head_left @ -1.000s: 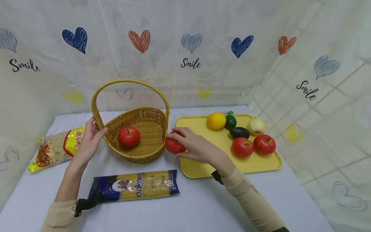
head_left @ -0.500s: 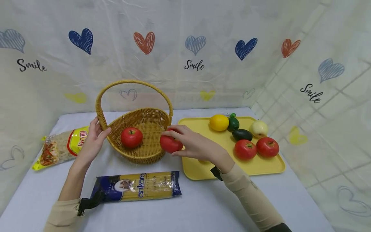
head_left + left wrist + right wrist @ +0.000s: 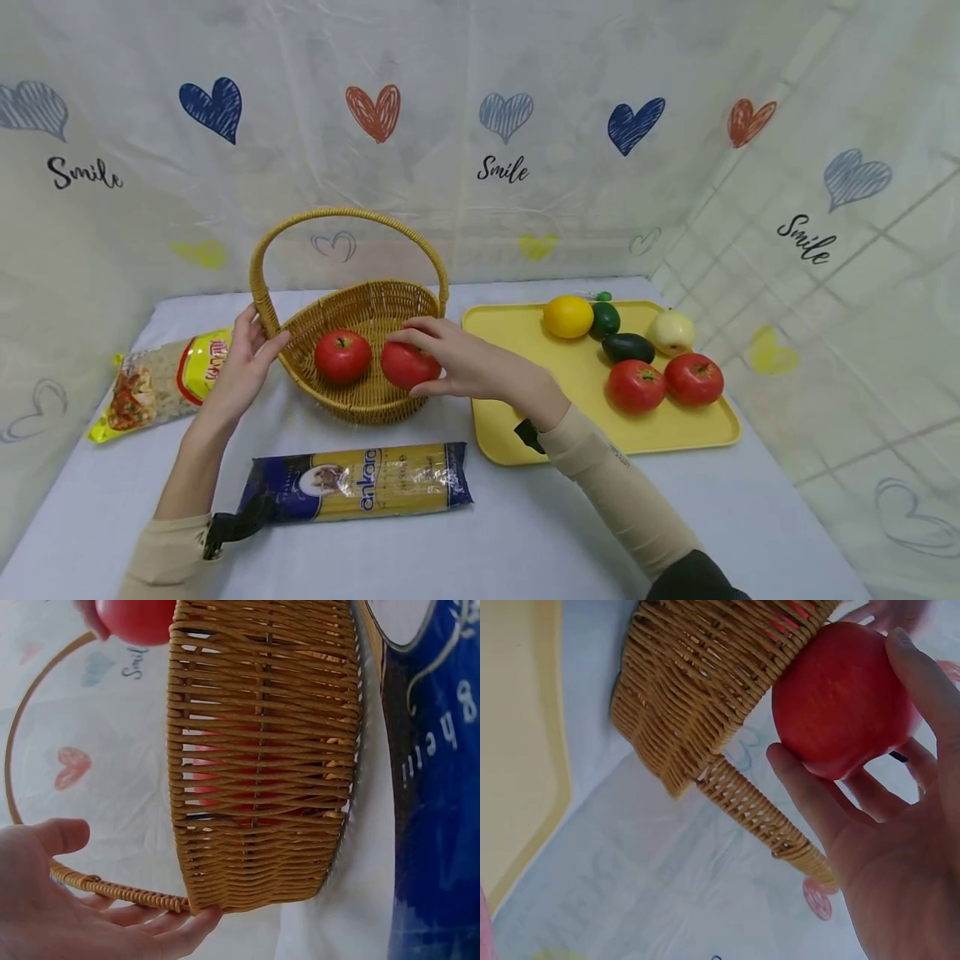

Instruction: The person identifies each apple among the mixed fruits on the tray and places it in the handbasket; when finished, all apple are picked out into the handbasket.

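Observation:
My right hand (image 3: pixel 480 362) grips a red apple (image 3: pixel 407 365) over the right side of the wicker basket (image 3: pixel 367 411). In the right wrist view, thumb and fingers surround this apple (image 3: pixel 844 701) above the basket's rim. A second red apple (image 3: pixel 342 357) sits inside the basket, and its red shows through the weave in the left wrist view. My left hand (image 3: pixel 243 362) is at the left foot of the arched handle (image 3: pixel 258 287). The left wrist view shows the fingers (image 3: pixel 169 924) extended against the handle's base and rim, with the thumb apart.
A yellow tray (image 3: pixel 510 446) on the right bears a lemon (image 3: pixel 567 317), dark green fruits (image 3: pixel 627 347), a pale round fruit (image 3: pixel 671 332) and two red apples (image 3: pixel 636 386). A spaghetti pack (image 3: pixel 360 483) lies in front; another food bag (image 3: pixel 161 383) lies left.
My right hand has carried the apple leftward from beside the basket's right edge to over its inside. The left hand stays at the handle's foot. The head view has shifted slightly.

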Demonstrator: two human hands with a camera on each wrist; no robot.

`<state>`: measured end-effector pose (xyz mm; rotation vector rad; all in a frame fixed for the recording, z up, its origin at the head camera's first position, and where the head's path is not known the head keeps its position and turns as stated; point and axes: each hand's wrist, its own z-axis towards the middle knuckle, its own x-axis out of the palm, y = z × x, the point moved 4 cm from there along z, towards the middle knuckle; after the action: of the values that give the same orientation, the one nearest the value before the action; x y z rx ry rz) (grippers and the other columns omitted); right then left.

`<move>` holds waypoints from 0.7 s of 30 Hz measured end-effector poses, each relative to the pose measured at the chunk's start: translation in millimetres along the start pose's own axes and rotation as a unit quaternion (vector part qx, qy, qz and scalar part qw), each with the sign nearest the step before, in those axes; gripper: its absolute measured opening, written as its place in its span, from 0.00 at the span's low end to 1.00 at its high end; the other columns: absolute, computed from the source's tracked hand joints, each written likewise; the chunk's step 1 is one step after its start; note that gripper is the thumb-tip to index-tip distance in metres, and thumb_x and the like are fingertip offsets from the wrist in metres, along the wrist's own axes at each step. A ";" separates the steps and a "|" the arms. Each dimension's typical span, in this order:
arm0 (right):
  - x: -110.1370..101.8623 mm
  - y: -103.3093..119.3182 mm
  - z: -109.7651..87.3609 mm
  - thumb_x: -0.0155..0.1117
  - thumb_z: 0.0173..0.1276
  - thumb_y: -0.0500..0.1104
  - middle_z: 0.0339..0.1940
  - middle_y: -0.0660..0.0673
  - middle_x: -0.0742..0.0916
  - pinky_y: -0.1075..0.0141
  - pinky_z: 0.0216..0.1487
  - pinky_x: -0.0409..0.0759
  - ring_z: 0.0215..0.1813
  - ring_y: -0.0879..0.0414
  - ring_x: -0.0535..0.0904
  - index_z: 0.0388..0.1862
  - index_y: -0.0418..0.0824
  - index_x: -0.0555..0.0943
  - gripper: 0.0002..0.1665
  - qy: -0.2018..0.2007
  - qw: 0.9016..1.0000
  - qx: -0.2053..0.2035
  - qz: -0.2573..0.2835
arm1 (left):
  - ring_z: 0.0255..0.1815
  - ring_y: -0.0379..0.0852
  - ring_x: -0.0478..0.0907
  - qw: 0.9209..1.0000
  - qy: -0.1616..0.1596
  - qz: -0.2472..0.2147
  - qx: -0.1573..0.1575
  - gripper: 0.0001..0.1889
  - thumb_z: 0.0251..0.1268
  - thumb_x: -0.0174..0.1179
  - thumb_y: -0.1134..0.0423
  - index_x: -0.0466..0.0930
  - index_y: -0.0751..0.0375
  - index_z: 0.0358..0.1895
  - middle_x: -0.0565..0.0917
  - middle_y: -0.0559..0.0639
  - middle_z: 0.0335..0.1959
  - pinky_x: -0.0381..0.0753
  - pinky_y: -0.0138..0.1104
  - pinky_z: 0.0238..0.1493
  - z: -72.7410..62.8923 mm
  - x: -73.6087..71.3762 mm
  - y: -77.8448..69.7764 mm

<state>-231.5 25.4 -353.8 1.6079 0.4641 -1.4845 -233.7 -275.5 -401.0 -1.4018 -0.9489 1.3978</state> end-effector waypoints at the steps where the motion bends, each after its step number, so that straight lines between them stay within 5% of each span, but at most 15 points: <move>1: 1.8 -0.2 3.1 0.73 0.67 0.56 0.77 0.42 0.70 0.56 0.69 0.80 0.72 0.47 0.71 0.77 0.51 0.67 0.43 0.004 1.000 0.002 0.001 | 0.86 0.69 0.38 1.000 0.000 -0.001 -0.001 0.42 0.83 0.45 0.50 0.26 0.53 0.84 0.36 0.66 0.86 0.43 0.71 0.78 -0.8 -0.2 0.7; 21: 25.2 -10.0 35.1 0.73 0.67 0.54 0.75 0.43 0.73 0.56 0.67 0.82 0.71 0.48 0.72 0.77 0.51 0.68 0.42 0.051 0.998 0.033 -0.030 | 0.86 0.68 0.40 1.000 0.005 -0.009 0.002 0.42 0.83 0.45 0.50 0.26 0.53 0.84 0.36 0.64 0.86 0.46 0.69 0.79 -0.3 -1.0 1.0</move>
<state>-255.0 -3.7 -377.5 1.7417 0.5307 -1.4807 -233.6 -276.7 -401.7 -1.3928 -0.9505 1.3783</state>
